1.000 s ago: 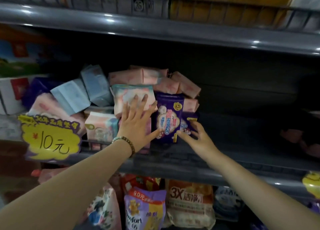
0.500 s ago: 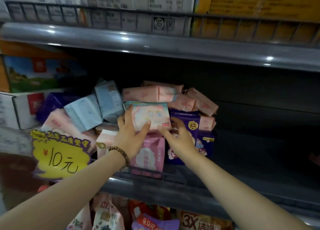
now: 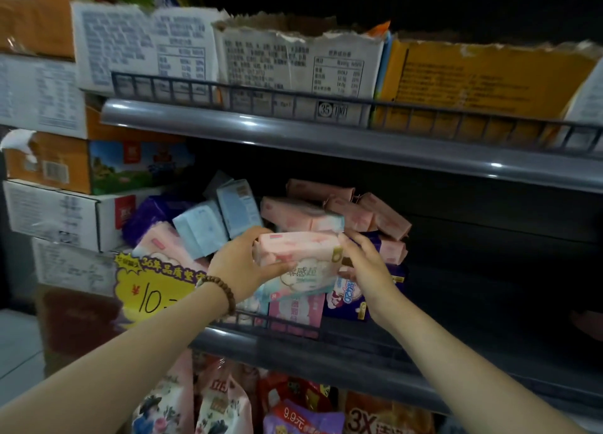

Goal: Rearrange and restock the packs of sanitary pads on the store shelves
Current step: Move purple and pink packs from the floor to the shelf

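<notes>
i'm standing by the shelves, and the pink pack [image 3: 295, 248] is held up in front of the heap on the middle shelf [image 3: 326, 352], a soft oblong wrapped in glossy film with creased ends. the left hand [image 3: 241, 265] grasps its nine o'clock end, fingers curled behind and thumb below, a bracelet [image 3: 218, 287] of round brown beads on the wrist. the right hand [image 3: 368, 267] pinches the three o'clock end between bent fingers and thumb. just under the pack, at six o'clock, is a white cloud-printed face; i cannot tell whether it belongs to the same pack.

behind, at twelve to two o'clock, more pink packs [image 3: 362, 210] lie tumbled at angles. at ten o'clock are pale blue packs [image 3: 204, 234], flat and matte, tilted. a shiny purple pack [image 3: 349, 299] stands at five o'clock, behind a thin wire rail [image 3: 293, 327]. a jagged yellow price sign [image 3: 153, 290] hangs at eight o'clock. above, a smooth grey shelf lip [image 3: 326, 139] carries torn cardboard cartons [image 3: 293, 58]. below are crinkly pouches [image 3: 303, 417].
</notes>
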### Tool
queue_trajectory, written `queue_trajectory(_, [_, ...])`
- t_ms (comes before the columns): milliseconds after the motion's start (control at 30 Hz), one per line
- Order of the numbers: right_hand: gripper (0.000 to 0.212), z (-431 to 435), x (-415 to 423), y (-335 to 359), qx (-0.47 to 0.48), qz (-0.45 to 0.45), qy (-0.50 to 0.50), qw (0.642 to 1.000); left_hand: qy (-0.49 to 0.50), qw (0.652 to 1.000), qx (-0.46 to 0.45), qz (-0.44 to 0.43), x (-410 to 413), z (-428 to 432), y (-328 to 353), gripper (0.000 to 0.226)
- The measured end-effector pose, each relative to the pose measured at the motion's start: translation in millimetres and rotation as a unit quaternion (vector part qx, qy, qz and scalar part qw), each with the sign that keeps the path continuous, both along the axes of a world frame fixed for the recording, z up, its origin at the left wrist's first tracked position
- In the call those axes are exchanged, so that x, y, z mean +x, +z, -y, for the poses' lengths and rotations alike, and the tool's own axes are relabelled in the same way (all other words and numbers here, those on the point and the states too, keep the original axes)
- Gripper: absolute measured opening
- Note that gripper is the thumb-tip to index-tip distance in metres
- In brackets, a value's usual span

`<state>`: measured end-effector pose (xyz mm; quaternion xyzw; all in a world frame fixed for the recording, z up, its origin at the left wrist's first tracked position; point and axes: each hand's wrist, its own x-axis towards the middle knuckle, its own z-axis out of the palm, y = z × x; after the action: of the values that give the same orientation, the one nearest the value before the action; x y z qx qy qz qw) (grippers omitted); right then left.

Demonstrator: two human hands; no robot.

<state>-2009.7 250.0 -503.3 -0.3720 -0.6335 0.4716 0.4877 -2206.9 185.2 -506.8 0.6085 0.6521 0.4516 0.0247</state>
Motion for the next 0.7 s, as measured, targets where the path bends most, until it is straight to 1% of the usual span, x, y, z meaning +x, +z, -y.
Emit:
queue_trajectory(67, [0.046,0,0,1,-0.006,0.009,-0.010,1.000,0.005,0.996,0.008,0.094,-8,-1,-6,0.052])
queue_trajectory(133, [0.049,3,-4,1,0.012,0.022,-0.019,1.000,0.006,0.985,0.012,0.170,-15,-4,-10,0.043])
queue_trajectory(200, [0.055,1,-8,1,0.055,0.065,-0.031,0.996,-0.022,0.976,0.002,0.218,-20,-8,-15,0.036])
queue_trajectory(233, [0.057,-1,-11,4,0.073,0.086,-0.035,0.993,-0.036,0.972,0.000,0.233,-23,-11,-18,0.038])
queue_trajectory(267, [0.058,-4,-16,7,0.076,0.091,-0.036,0.992,-0.044,0.969,-0.003,0.243,-27,-14,-21,0.042])
queue_trajectory(333, [0.057,-13,-24,15,0.040,0.076,-0.035,0.996,-0.046,0.968,-0.010,0.245,-31,-19,-23,0.042])
queue_trajectory(367, [0.053,-19,-27,19,0.026,0.072,-0.038,0.996,-0.046,0.968,-0.014,0.248,-33,-23,-25,0.042])
queue_trajectory(433, [0.048,-30,-32,22,0.029,0.094,-0.031,0.995,-0.053,0.966,-0.014,0.254,-37,-27,-25,0.039])
queue_trajectory(533, [0.041,-44,-35,22,0.024,0.061,-0.003,0.998,-0.038,0.958,0.010,0.284,-46,-25,-22,0.036])
queue_trajectory(567, [0.038,-46,-36,20,0.040,0.062,0.006,0.997,-0.030,0.958,0.022,0.283,-50,-23,-20,0.035])
queue_trajectory(600, [0.040,-47,-37,19,0.074,0.086,0.018,0.993,-0.021,0.961,0.034,0.273,-53,-20,-17,0.033])
queue_trajectory(633, [0.045,-47,-40,17,0.115,0.120,0.033,0.986,-0.012,0.963,0.049,0.264,-54,-16,-13,0.030])
queue_trajectory(700, [0.059,-50,-48,10,0.216,0.207,0.032,0.954,0.002,0.967,0.068,0.246,-56,-11,-8,0.031])
